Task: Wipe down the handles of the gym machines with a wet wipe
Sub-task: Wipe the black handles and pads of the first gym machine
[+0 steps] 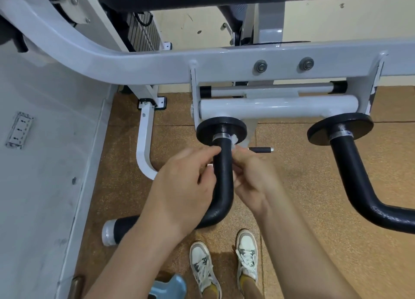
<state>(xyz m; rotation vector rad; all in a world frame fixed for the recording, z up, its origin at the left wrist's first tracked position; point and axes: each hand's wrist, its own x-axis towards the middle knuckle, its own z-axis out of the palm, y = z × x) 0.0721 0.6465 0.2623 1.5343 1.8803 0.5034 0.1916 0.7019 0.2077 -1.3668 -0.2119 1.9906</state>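
Black foam covers the curved tubular left handle (222, 177) of the white steel gym machine frame (157, 62). Both forearms reach in from below and the hands meet at the handle's upright section, just under its round black end disc (208, 128). The right hand (251, 177) sits on the handle's right side, fingertips pinching a crumpled white wet wipe (235, 140) against the top of the grip. The left hand (186, 181) has curled fingers touching the handle's left side; whether they grip anything cannot be told.
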